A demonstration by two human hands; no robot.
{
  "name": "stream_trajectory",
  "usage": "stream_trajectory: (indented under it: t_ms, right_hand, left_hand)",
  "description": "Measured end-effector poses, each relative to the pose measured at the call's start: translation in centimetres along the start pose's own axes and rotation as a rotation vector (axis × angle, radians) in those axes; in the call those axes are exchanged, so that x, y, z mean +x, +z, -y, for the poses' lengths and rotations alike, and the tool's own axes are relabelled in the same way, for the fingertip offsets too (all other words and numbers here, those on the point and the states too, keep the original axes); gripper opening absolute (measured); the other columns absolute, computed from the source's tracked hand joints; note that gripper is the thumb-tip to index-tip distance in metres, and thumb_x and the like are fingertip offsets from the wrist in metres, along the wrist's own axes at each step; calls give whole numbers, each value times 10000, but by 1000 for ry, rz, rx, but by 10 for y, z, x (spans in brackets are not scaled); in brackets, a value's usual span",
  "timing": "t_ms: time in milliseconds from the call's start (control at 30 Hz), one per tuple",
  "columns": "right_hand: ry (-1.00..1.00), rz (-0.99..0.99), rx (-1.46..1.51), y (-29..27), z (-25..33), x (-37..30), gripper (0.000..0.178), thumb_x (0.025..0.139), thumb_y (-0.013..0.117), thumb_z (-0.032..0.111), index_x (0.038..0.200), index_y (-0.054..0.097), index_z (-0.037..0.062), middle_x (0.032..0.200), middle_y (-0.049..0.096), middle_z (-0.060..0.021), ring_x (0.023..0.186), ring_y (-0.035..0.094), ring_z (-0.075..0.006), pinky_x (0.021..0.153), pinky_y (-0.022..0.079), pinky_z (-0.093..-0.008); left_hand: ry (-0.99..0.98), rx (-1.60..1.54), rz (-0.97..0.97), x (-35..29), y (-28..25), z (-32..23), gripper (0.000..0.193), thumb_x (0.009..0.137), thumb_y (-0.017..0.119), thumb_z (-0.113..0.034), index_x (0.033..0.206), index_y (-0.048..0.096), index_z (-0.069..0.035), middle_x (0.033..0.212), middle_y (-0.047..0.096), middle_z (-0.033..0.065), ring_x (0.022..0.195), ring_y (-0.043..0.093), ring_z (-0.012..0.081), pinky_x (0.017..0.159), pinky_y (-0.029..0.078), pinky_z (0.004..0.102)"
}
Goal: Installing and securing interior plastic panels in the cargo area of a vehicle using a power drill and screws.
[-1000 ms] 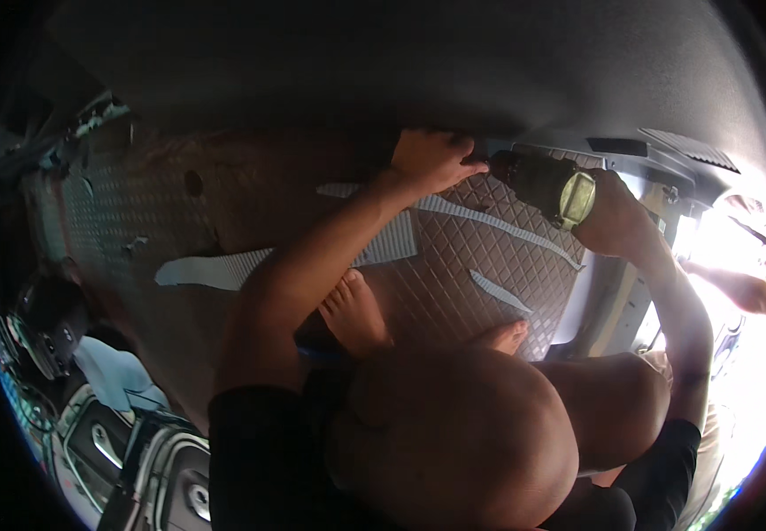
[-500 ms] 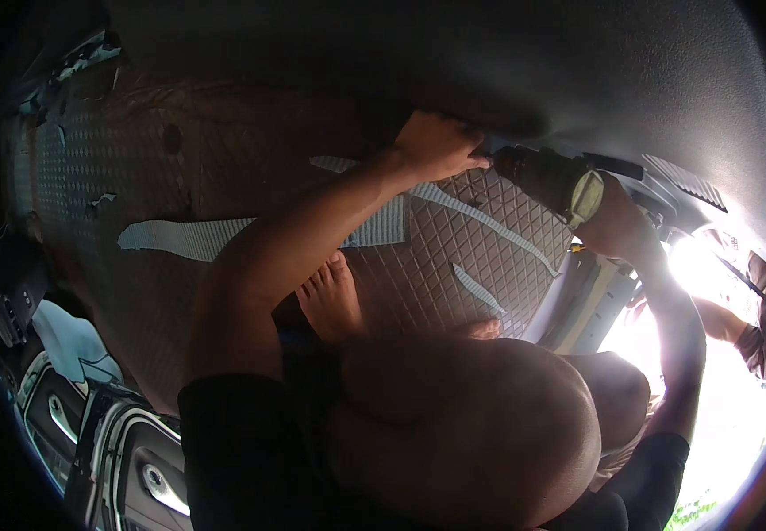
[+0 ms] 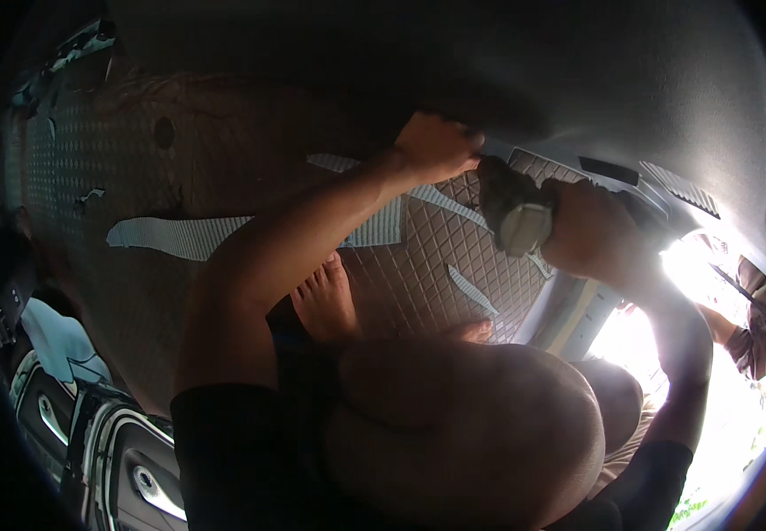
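My right hand [image 3: 588,232] is wrapped round a cordless drill [image 3: 517,208], dark with a paler base. The drill's front end points up and left, close by my left hand [image 3: 438,147]. That hand is closed against the lower edge of the dark plastic side panel [image 3: 577,80], its fingertips by the drill's nose. Whatever those fingers pinch is hidden. Below both hands lies brown quilted floor matting [image 3: 409,288], with pale ribbed strips [image 3: 179,237] loose on it.
A grey door sill [image 3: 569,317] borders a bright opening at right, where another person [image 3: 750,332] is partly visible. Seat parts [image 3: 148,482] and a pale cloth-like item [image 3: 55,341] are at lower left. My bare foot [image 3: 328,301] rests on the matting.
My right hand has swung the drill down and to the left, so its base now sits lower and nearer to me. My left hand stays at the panel edge.
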State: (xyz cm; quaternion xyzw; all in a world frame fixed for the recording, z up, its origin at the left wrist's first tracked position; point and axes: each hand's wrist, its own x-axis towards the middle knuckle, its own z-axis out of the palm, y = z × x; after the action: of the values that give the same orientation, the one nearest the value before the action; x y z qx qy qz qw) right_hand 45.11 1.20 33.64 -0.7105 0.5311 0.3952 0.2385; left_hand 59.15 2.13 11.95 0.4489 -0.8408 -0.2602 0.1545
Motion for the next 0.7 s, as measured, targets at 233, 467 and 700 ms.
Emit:
stream_trajectory:
  t_ms: [233,467,700]
  right_hand:
    - [4,78,-57,-6,18,-9,294,763,581,99,1049,578,30,874,661,-205,864,671,-353,784,537,-468]
    - [126,50,68,5,0,-12,411,732,673,142,1132,597,87,957,678,-161,972,650,-341,848,517,-453]
    - [45,-35,521,31,-31,-6,410,762,746,185,1133,617,64,1004,689,-135,957,671,-269,802,522,-374]
  left_hand:
    - [59,-40,-95,0,1,3,283,777,706,-396,800,643,-121,721,675,62,706,691,265,591,542,421]
    - [97,-21,-201,0,6,5,297,777,710,-427,780,632,-141,714,674,26,665,689,234,542,537,402]
    - [132,20,-244,-1,6,5,361,775,694,-494,801,647,-137,702,671,28,668,690,226,553,538,383]
